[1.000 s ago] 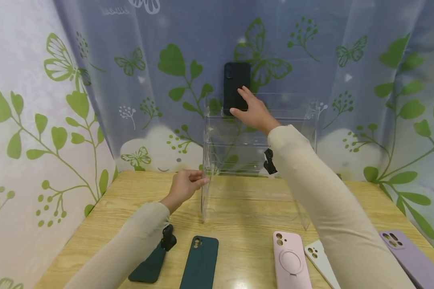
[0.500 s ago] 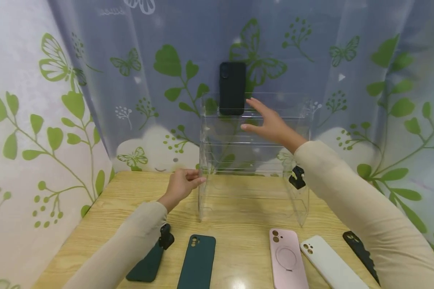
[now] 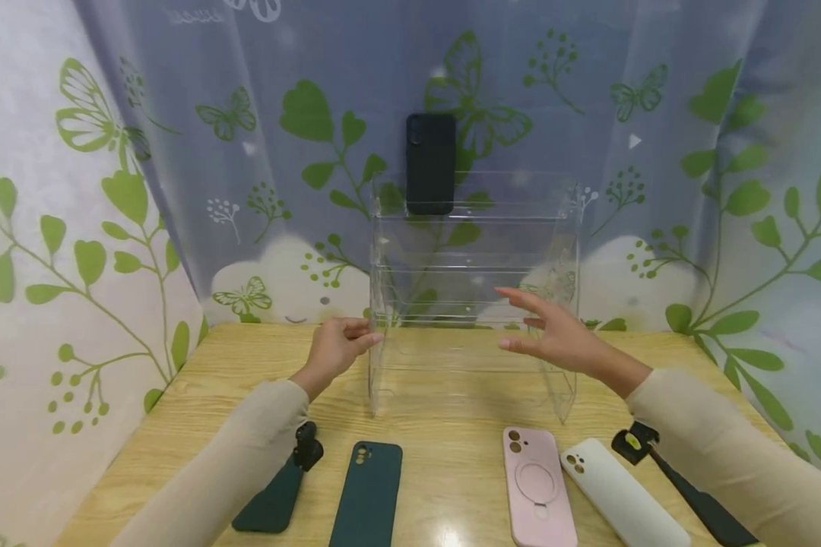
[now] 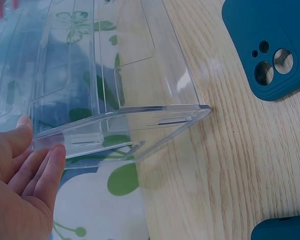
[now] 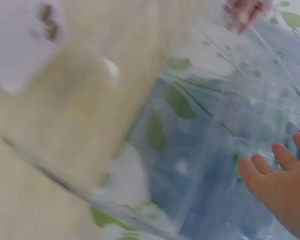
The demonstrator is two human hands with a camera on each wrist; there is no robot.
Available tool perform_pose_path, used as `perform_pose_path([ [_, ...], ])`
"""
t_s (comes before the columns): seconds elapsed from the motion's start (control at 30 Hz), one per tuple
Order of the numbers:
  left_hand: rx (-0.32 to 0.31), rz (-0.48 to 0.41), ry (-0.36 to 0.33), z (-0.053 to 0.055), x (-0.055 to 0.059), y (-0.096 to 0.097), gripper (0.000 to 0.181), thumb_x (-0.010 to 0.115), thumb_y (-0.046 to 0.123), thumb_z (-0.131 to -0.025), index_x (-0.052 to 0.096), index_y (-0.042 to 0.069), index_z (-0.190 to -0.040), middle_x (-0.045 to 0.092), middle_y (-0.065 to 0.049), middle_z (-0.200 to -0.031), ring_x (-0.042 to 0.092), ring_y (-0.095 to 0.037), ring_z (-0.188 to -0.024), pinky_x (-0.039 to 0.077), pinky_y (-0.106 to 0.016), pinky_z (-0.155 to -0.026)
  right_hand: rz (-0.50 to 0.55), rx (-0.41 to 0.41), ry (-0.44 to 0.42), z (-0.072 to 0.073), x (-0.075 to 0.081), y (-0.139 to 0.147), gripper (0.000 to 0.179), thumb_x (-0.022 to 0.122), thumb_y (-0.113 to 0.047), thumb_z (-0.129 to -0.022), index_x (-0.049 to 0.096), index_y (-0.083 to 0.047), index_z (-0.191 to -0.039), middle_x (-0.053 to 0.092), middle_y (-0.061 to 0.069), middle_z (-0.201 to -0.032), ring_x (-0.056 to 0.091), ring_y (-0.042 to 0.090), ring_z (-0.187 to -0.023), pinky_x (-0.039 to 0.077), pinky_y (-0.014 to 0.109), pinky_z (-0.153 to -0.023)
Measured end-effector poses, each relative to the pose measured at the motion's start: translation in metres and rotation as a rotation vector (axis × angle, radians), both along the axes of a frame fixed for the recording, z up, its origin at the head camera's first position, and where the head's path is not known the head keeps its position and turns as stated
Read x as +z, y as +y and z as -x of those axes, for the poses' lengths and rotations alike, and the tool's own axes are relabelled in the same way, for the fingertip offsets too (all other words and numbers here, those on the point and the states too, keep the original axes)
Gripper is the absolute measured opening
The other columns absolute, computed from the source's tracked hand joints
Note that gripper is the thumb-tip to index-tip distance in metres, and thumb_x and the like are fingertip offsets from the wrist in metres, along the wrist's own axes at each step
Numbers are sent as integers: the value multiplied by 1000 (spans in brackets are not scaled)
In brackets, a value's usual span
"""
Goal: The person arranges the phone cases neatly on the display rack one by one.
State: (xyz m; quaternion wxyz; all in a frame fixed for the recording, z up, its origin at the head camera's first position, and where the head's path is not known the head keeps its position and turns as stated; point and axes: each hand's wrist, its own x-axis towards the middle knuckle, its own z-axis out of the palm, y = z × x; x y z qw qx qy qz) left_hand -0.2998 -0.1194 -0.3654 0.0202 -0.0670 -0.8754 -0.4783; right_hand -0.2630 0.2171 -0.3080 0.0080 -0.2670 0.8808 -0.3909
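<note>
A clear acrylic tiered stand (image 3: 474, 369) rises from the table, and a black phone case (image 3: 431, 163) leans upright on its top tier. My left hand (image 3: 338, 346) pinches the edge of the stand's left side panel between thumb and fingers, which the left wrist view shows close up. In front of the stand's right half is my right hand (image 3: 554, 334), its fingers spread and holding nothing. The right wrist view is blurred, with those fingertips (image 5: 250, 172) apart from one another over the clear panels.
Along the table's front lie a dark teal phone case (image 3: 369, 494), another dark teal case (image 3: 271, 497) partly under my left sleeve, a pink case (image 3: 539, 486) with a ring, a white case (image 3: 622, 490) and a black case (image 3: 705, 497) partly behind my right sleeve. A patterned curtain (image 3: 301, 190) hangs behind.
My right hand has let go of the black phone case and moved down and to the right. The case stays on the top tier. My left hand keeps its grip on the stand's side.
</note>
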Motion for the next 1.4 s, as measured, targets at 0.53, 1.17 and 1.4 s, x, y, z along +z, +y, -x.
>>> perform_pose_path([
  [0.53,4,7,16,0,0,-1,46,70,24,-89,61,3,-129,65,-15,-122,66,-28,-104,58,-36,-81,45,124,-284,-43,-104,50,58,62,-19,-95,39,6,-142,45,30,-139,42,48,-127,40,61,-99],
  [1.17,2,4,0,-1,2,0,46,70,24,-90,61,4,-129,64,-15,-123,66,-27,-104,57,-38,-82,-32,46,-303,-45,-141,57,64,77,-24,-83,52,9,-132,53,22,-122,56,17,-99,49,22,-72],
  [1.4,11,-3,-1,-2,3,1,44,69,21,-90,61,3,-129,64,-16,-122,67,-28,-102,58,-38,-81,-51,30,-323,-44,-139,54,65,78,-22,-81,51,8,-132,54,21,-122,57,21,-102,50,22,-75],
])
